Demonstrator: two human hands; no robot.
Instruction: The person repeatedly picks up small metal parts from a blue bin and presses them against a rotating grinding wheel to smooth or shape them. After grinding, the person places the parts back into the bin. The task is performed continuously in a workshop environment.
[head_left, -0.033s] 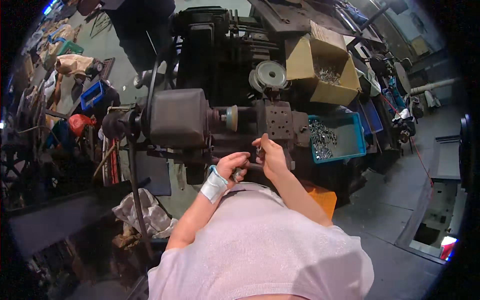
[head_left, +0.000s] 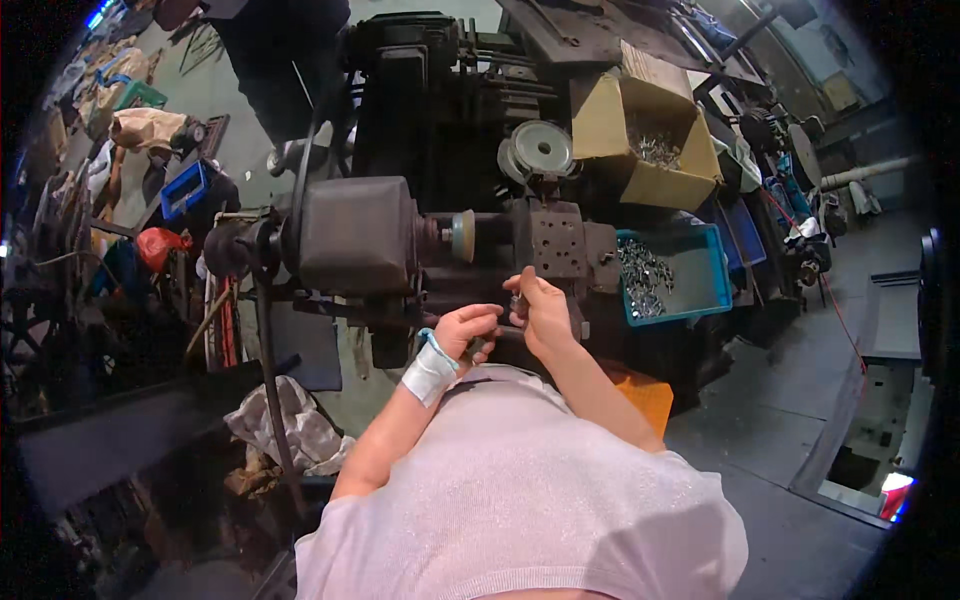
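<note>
Both hands are close together in front of the bench machine [head_left: 355, 235]. My left hand [head_left: 470, 332], its wrist wrapped in a white band with a light-blue edge, curls its fingers around small greyish metal pieces [head_left: 480, 350], mostly hidden in the palm. Just to its right, my right hand [head_left: 543, 312] is closed, thumb and fingertips pinched together. A small metal bit seems to be between them, too small to name. Beyond the hands, a round greenish wheel [head_left: 463, 236] sits on the machine's spindle, left of a dark block with holes [head_left: 556, 243].
To the right stands a blue tray [head_left: 722, 270] with many small shiny metal parts [head_left: 647, 283]. Behind it is an open cardboard box [head_left: 655, 188] of similar pieces. An orange crate [head_left: 645, 400] is by my right forearm. A crumpled white sack [head_left: 290, 425] lies at left.
My left hand has shifted very slightly and its fingers look a little straighter. The rest looks the same.
</note>
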